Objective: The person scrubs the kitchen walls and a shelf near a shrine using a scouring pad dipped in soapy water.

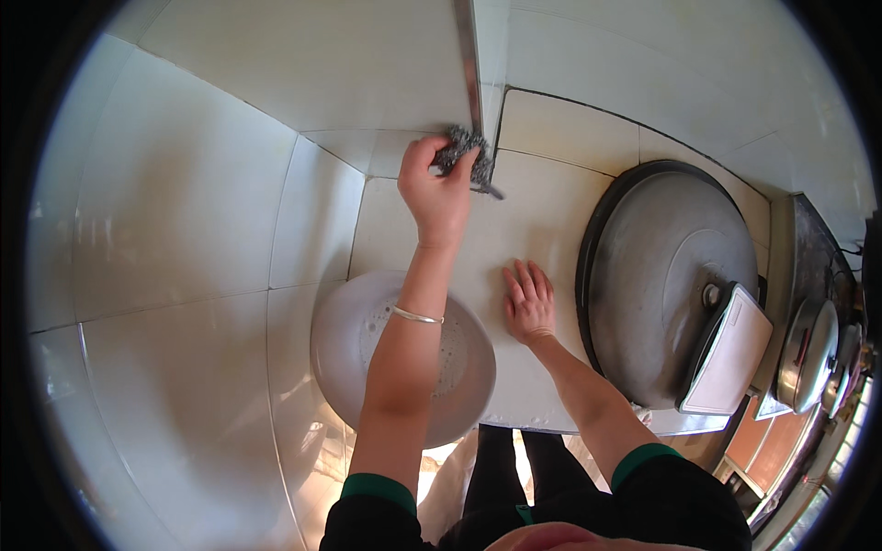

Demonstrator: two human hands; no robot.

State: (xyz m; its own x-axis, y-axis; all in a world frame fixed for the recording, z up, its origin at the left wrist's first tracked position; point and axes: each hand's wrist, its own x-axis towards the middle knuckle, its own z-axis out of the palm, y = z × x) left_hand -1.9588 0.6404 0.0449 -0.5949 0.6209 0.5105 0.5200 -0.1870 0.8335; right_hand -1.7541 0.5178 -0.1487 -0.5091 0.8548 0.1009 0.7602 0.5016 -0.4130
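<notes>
My left hand (437,189) grips a grey steel-wool scourer (462,151) and holds it against the lower end of a metal edge strip (470,76) on a tiled wall corner. A silver bangle (417,316) circles that wrist. Beneath the forearm stands a wide, pale basin (337,344) with suds and liquid in it, partly hidden by the arm. My right hand (529,303) rests palm down on the pale tiled counter (462,268), fingers spread, with nothing in it.
To the right, a large grey domed wok lid (661,275) covers a black-rimmed pan. A light rectangular board or tray (730,351) leans on it. Farther right stand a lidded metal pot (806,355) and a dark stove surface (809,255). Tiled walls (172,220) enclose the left and back.
</notes>
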